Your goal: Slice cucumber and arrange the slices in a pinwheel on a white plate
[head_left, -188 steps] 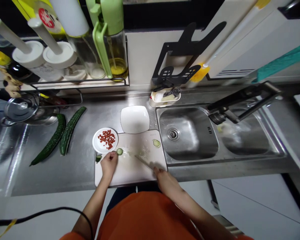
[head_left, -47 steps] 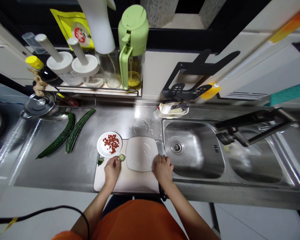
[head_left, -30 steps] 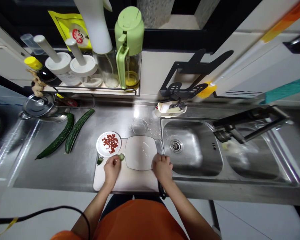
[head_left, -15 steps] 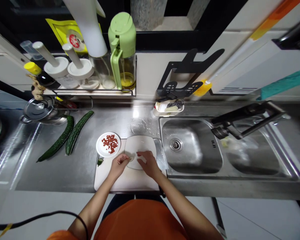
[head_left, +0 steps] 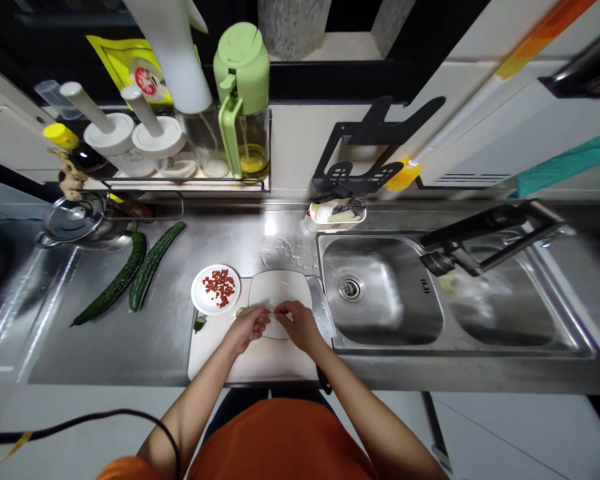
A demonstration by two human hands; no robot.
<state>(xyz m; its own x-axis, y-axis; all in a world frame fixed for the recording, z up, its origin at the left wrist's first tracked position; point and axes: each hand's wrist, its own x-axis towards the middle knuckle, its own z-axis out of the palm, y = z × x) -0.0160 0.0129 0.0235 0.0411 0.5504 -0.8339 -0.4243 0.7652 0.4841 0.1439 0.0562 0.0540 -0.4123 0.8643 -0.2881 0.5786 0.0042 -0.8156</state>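
Observation:
Both of my hands meet over the near edge of a white square plate (head_left: 280, 290) that sits on the white cutting board (head_left: 220, 357). My left hand (head_left: 249, 328) and my right hand (head_left: 296, 324) have their fingers pinched together, fingertips nearly touching, around something pale and thin that I cannot make out. A small round dish of red pieces (head_left: 215, 289) stands just left of the plate. A green cucumber end (head_left: 199, 323) lies at the board's left edge. A knife blade (head_left: 324, 308) lies along the board's right side.
Two long cucumbers (head_left: 130, 273) lie on the steel counter to the left, near a pot lid (head_left: 73, 217). A double sink (head_left: 380, 290) with a black tap (head_left: 485, 233) is to the right. A rack with oil bottle (head_left: 243, 113) and jars stands at the back.
The square plate came from behind the board onto it. My right hand left the knife at the board's right side and joined the left hand over the plate's near edge.

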